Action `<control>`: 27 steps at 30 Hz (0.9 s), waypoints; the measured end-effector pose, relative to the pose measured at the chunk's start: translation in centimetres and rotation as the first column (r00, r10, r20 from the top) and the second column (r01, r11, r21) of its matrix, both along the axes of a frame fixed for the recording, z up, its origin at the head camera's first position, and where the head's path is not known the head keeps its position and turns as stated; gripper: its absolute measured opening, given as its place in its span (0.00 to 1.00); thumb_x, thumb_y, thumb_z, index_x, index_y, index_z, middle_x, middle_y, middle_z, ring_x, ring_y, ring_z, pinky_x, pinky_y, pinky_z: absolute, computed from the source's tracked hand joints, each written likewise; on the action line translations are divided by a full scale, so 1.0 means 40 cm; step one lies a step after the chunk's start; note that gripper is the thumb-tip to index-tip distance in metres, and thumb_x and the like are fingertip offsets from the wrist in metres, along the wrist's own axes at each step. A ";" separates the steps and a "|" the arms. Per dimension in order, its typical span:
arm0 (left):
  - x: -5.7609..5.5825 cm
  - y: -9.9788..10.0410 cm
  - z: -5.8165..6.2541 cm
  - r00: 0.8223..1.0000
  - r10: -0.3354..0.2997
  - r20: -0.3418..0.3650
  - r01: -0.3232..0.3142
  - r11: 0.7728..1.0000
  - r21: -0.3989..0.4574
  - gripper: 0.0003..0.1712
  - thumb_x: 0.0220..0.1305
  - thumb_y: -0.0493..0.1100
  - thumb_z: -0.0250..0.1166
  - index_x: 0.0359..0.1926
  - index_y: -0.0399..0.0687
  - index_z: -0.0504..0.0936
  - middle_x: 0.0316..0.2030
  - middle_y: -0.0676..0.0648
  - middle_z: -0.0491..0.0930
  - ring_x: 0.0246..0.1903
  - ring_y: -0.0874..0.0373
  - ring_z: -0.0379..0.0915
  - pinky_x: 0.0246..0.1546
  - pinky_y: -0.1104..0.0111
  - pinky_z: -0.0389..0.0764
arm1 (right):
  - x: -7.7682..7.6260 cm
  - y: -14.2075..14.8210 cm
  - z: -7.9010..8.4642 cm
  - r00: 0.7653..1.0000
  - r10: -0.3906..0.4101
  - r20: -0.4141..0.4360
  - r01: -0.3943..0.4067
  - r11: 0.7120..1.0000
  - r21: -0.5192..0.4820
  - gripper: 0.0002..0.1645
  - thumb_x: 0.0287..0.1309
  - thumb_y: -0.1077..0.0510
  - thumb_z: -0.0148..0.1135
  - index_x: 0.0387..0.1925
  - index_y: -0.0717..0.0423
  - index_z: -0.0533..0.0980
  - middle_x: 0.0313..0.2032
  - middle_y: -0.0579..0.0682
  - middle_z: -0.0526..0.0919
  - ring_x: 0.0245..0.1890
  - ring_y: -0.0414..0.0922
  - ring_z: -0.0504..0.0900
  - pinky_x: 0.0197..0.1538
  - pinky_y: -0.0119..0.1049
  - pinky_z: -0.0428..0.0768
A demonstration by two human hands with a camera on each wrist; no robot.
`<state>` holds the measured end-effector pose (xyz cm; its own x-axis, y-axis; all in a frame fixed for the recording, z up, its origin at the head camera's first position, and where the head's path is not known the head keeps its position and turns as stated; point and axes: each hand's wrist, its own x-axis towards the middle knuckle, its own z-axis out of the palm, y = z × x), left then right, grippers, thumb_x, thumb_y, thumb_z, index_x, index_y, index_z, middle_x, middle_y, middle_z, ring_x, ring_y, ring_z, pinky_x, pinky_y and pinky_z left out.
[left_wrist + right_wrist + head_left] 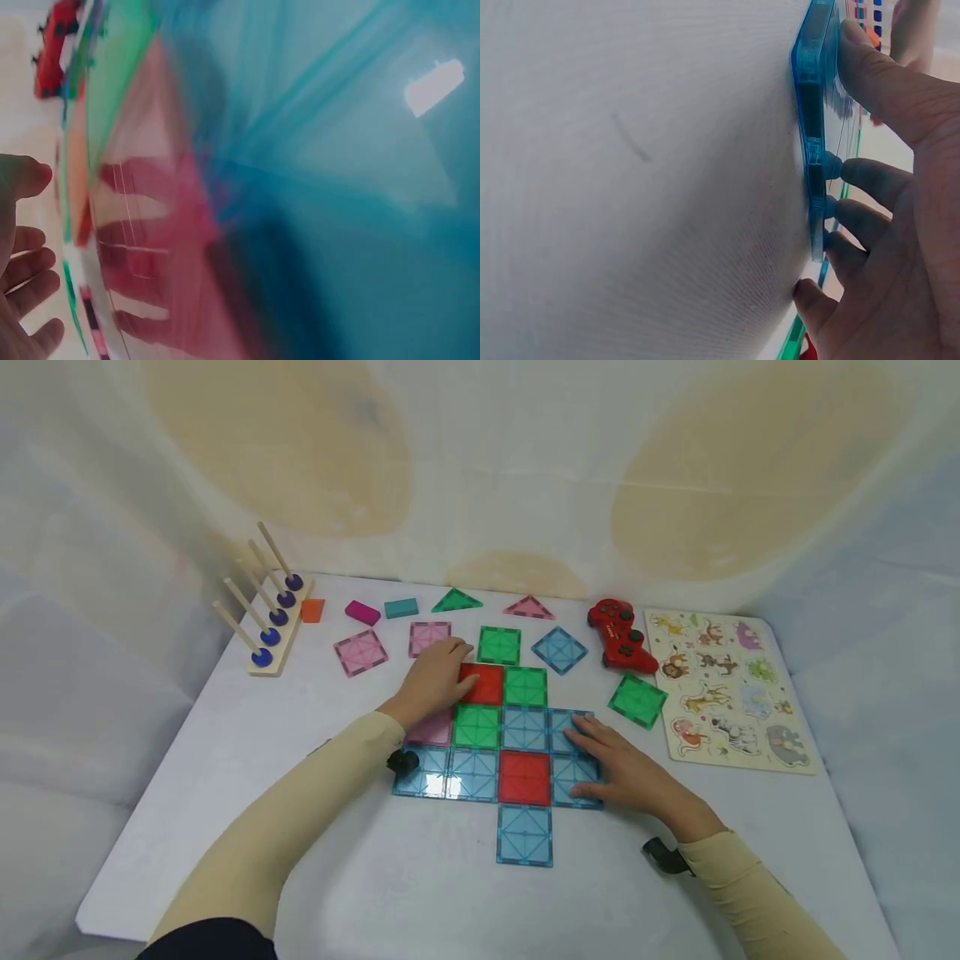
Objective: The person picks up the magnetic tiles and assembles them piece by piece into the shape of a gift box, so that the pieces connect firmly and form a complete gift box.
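Magnetic square tiles lie edge to edge on the white table, in blue, green, red and pink. My left hand (pixel 431 683) is over the upper left of this layout, its thumb reaching the upper red tile (pixel 485 683). Part of a pink tile (pixel 433 728) shows below that hand. In the left wrist view the fingers (pixel 31 271) are loosely bent, with their reflection in the tiles. My right hand (pixel 628 770) rests spread on the right-hand blue tiles (pixel 576 768), fingertips on top. A lower red tile (pixel 524 777) and a single blue tile (pixel 524 835) lie to its left.
Loose pink (pixel 361 652), green (pixel 637 700) and blue (pixel 559 649) tiles lie around the layout. A red game controller (pixel 622 636) and an animal puzzle board (pixel 731 692) are on the right. A wooden peg stand (pixel 279 631) stands far left, near small coloured blocks (pixel 363 612).
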<state>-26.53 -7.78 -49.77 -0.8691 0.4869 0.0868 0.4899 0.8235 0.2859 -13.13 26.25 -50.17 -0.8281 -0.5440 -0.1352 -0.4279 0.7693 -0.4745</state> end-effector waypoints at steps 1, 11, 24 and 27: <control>-0.015 0.001 -0.002 1.000 0.000 -0.001 0.000 1.000 -0.015 0.34 0.70 0.54 0.64 0.68 0.38 0.72 0.65 0.39 0.72 0.65 0.44 0.67 0.71 0.53 0.64 | 0.001 0.001 0.000 1.000 -0.001 -0.002 0.001 1.000 0.000 0.56 0.54 0.39 0.75 0.77 0.52 0.61 0.79 0.56 0.53 0.78 0.59 0.48 0.71 0.62 0.63; -0.107 0.035 -0.014 0.999 -0.042 0.026 0.045 0.989 -0.142 0.37 0.76 0.55 0.58 0.76 0.39 0.63 0.73 0.41 0.64 0.75 0.47 0.55 0.77 0.53 0.47 | 0.003 0.001 0.003 1.000 -0.003 0.002 0.003 1.000 -0.010 0.55 0.54 0.40 0.76 0.77 0.52 0.61 0.79 0.55 0.53 0.78 0.59 0.48 0.71 0.61 0.62; -0.175 0.036 -0.014 0.984 -0.070 0.165 0.097 0.982 -0.163 0.44 0.71 0.62 0.61 0.79 0.46 0.59 0.75 0.42 0.61 0.76 0.48 0.52 0.75 0.56 0.56 | 0.000 -0.003 0.002 1.000 -0.010 0.027 0.010 1.000 -0.008 0.56 0.54 0.39 0.75 0.78 0.50 0.60 0.79 0.54 0.51 0.79 0.58 0.47 0.71 0.61 0.62; -0.178 0.035 -0.002 0.987 -0.047 0.152 0.070 0.985 -0.156 0.47 0.68 0.63 0.65 0.77 0.44 0.62 0.73 0.40 0.65 0.72 0.46 0.58 0.72 0.54 0.62 | 0.001 0.001 0.000 1.000 -0.011 0.028 0.012 1.000 -0.008 0.56 0.54 0.39 0.75 0.78 0.51 0.60 0.80 0.54 0.51 0.79 0.58 0.47 0.71 0.61 0.62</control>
